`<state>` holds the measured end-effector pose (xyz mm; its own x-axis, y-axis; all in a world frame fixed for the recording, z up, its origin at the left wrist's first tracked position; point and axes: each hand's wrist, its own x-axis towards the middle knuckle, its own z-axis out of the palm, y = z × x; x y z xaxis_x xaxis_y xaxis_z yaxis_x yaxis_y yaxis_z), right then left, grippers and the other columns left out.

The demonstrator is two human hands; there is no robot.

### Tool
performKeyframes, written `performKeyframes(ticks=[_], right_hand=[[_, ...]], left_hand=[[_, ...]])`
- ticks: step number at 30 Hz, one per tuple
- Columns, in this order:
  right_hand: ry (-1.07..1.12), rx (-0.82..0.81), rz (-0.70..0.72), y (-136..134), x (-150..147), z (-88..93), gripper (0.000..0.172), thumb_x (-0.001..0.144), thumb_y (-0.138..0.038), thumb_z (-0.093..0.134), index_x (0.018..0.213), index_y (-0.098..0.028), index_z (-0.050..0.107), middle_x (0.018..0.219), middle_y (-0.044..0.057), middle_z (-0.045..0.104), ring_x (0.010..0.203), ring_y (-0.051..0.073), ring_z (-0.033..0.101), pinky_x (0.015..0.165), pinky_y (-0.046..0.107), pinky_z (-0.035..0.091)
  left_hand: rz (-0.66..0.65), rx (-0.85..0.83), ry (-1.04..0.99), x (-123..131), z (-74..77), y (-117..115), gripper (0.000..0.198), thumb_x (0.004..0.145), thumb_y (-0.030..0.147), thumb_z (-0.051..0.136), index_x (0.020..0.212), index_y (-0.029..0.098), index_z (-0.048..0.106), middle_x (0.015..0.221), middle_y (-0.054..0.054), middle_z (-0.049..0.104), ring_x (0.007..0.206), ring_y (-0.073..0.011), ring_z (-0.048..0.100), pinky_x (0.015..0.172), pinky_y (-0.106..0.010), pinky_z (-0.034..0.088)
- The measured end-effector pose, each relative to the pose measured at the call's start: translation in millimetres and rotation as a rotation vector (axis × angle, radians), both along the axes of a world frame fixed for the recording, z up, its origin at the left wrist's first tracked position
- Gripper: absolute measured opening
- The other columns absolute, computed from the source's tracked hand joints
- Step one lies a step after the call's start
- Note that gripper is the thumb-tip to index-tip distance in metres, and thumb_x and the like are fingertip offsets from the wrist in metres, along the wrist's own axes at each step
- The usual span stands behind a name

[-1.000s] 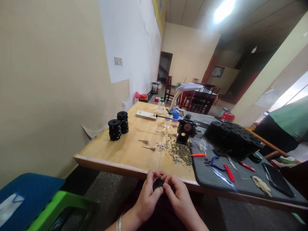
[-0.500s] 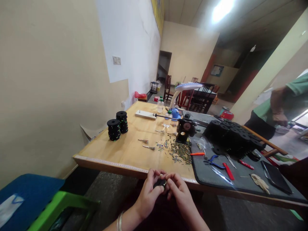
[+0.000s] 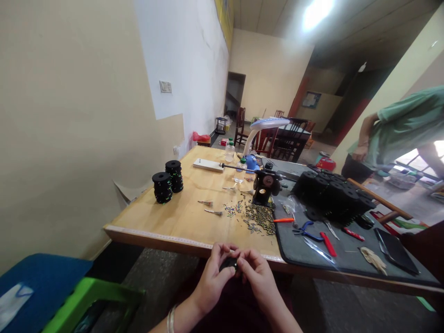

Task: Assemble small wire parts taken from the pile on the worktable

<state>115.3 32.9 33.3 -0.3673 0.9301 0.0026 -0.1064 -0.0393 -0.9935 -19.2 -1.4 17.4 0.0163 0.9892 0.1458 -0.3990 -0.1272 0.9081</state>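
Pinching spool (image 3: 229, 264) (left hand (image 3: 212, 279), right hand (image 3: 259, 279))

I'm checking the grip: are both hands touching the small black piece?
Touching. The head view shows the left hand and the right hand closed fingertip to fingertip around the small black piece, with no gap showing.

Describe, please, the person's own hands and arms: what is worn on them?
The left hand and the right hand are bare, without gloves; no ring can be made out. Both forearms are uncovered as far as the picture shows, with no sleeve. Thin silver-coloured bangles sit on the left wrist.
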Motion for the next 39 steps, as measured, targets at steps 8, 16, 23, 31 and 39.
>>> performKeyframes(ticks=[8, 16, 23, 31, 39], right_hand=[[-0.172, 0.349, -0.120, -13, -2, -10.3, 0.018, 0.087, -0.033, 0.055, 0.075, -0.020, 0.054, 0.080, 0.005, 0.063, 0.068, 0.016, 0.059, 0.057, 0.023, 0.047], [-0.191, 0.499, -0.101, -15, -3, -10.1, 0.011, 0.089, -0.023, 0.049, 0.080, -0.021, 0.054, 0.092, 0.008, 0.065, 0.091, 0.021, 0.061, 0.080, 0.029, 0.048], [-0.202, 0.451, -0.095, -18, -3, -6.1, 0.013, 0.089, -0.024, 0.049, 0.078, -0.021, 0.054, 0.096, 0.009, 0.066, 0.094, 0.023, 0.061, 0.081, 0.030, 0.047], [-0.147, 0.480, -0.099, -13, -2, -17.9, 0.015, 0.089, -0.030, 0.050, 0.078, -0.021, 0.056, 0.098, 0.011, 0.066, 0.093, 0.024, 0.060, 0.082, 0.032, 0.047], [-0.190, 0.449, -0.236, -1, 0, -33.0, 0.029, 0.081, -0.047, 0.057, 0.070, -0.021, 0.062, 0.089, 0.010, 0.069, 0.079, 0.025, 0.064, 0.071, 0.033, 0.052]], left_hand=[[-0.063, -0.098, -0.187, 2, -6.5, 3, 0.025, 0.074, 0.007, 0.052, 0.094, 0.021, 0.051, 0.104, -0.003, 0.060, 0.107, -0.0210, 0.051, 0.091, -0.035, 0.038], [0.032, -0.112, -0.110, 6, -5.8, 3, 0.009, 0.080, 0.020, 0.058, 0.089, 0.019, 0.056, 0.090, -0.001, 0.060, 0.092, -0.0169, 0.053, 0.086, -0.030, 0.039], [0.077, -0.081, -0.008, 7, -6.8, 5, 0.007, 0.081, 0.020, 0.056, 0.088, 0.019, 0.056, 0.088, -0.001, 0.063, 0.089, -0.0176, 0.055, 0.085, -0.030, 0.040], [0.074, -0.074, -0.013, 7, -5.9, 6, 0.006, 0.079, 0.021, 0.058, 0.083, 0.020, 0.054, 0.084, -0.001, 0.061, 0.086, -0.0177, 0.054, 0.084, -0.031, 0.040], [-0.028, -0.013, -0.121, 2, -25.6, 16, 0.028, 0.064, 0.009, 0.065, 0.087, 0.020, 0.055, 0.092, -0.003, 0.061, 0.096, -0.0217, 0.056, 0.085, -0.034, 0.040]])
